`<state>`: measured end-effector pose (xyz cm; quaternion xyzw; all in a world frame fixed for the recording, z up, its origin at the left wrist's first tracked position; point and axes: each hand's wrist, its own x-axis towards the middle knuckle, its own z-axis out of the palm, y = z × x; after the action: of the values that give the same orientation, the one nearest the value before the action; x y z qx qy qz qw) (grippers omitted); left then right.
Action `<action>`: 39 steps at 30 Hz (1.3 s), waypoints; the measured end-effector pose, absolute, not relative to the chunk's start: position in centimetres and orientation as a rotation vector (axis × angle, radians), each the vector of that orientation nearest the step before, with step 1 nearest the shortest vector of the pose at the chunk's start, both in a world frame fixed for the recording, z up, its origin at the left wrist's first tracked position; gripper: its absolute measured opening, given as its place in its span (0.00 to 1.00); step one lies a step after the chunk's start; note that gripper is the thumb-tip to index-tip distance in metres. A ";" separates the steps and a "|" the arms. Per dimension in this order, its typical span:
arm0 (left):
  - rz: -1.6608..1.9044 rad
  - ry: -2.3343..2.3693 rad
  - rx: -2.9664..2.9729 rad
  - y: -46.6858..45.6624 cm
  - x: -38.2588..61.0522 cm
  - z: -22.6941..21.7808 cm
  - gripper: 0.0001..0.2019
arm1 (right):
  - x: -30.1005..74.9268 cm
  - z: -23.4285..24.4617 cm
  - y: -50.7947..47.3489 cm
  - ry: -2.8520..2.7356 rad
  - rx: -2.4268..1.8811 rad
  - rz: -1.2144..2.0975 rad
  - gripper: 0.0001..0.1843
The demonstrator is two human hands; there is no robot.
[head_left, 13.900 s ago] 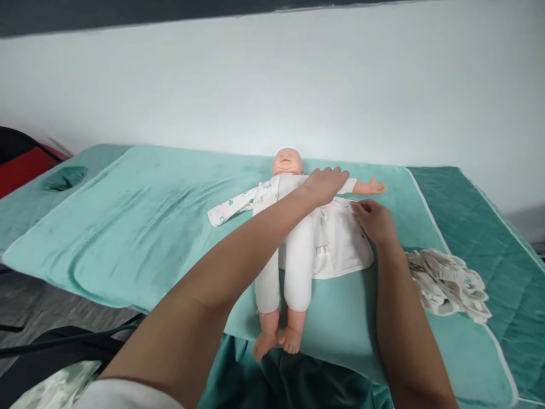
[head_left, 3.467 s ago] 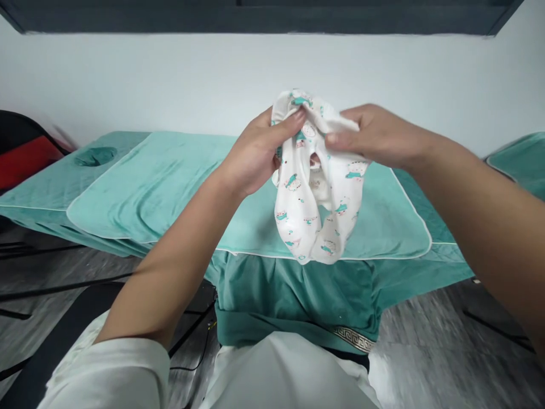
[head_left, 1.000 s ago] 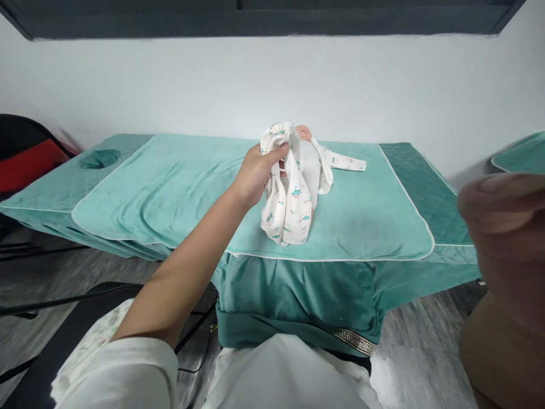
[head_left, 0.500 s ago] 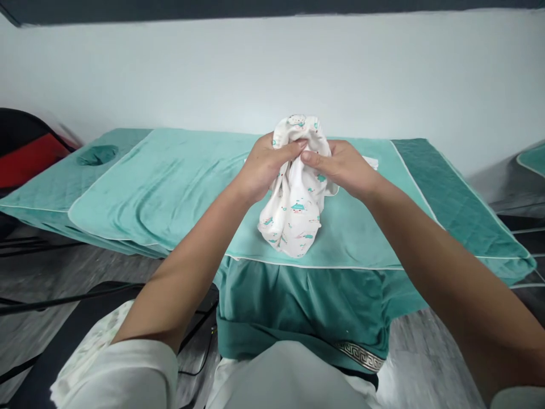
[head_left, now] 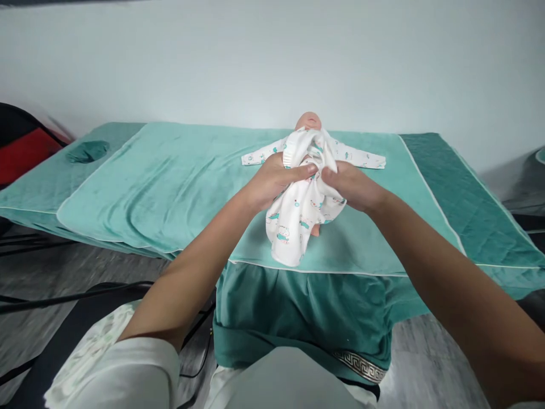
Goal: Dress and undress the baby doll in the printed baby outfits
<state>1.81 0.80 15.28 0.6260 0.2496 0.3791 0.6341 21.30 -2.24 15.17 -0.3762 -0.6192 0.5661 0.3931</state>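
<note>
White printed baby pants (head_left: 293,218) hang bunched between my two hands, their ribbed waistband at the top and a leg drooping toward the bed's near edge. My left hand (head_left: 279,179) grips the bunched cloth from the left, thumb on top. From the right, my right hand (head_left: 351,184) pinches the same cloth, its thumb close to the left one. Behind them a baby doll (head_left: 309,120) lies on its back in a white printed top (head_left: 360,157) with the sleeves spread out. The pants and my hands hide most of its body; a bit of foot shows below.
A massage bed with a light green cover (head_left: 183,182) stretches across the view against a white wall, with a face hole (head_left: 88,151) at its left end. A black chair (head_left: 55,346) holding printed cloth (head_left: 91,349) stands at lower left. A red and black chair (head_left: 28,150) is further left.
My hands and the pants have moved down and slightly right. The doll's head and spread sleeves, mostly hidden before, now show behind the cloth. The view has shifted a little.
</note>
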 end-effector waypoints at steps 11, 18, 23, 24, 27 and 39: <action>0.540 0.478 1.357 1.5 0.7 14.0 0.28 | 19.8 15.4 -1.4 -1.221 -0.875 1.340 0.30; 0.913 0.464 1.125 1.5 1.5 14.0 0.28 | 19.8 13.9 -1.6 -1.384 -0.939 1.529 0.33; 0.841 0.449 1.076 1.6 1.0 13.3 0.26 | 19.1 14.2 -1.8 -1.342 -0.905 1.495 0.32; 0.782 0.450 1.086 1.6 0.9 13.1 0.27 | 19.0 14.3 -1.8 -1.297 -0.902 1.440 0.32; 0.535 0.497 1.131 1.2 0.6 12.8 0.25 | 19.2 14.3 -1.4 -1.240 -0.919 1.374 0.32; 0.459 0.965 1.487 -0.6 2.7 8.9 0.14 | 21.2 6.2 -7.5 -0.957 -1.270 1.575 0.23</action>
<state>2.72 -0.57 8.95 0.6441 0.4177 0.1989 0.6092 21.16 -7.52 6.17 -0.5104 -0.3847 0.6331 0.4367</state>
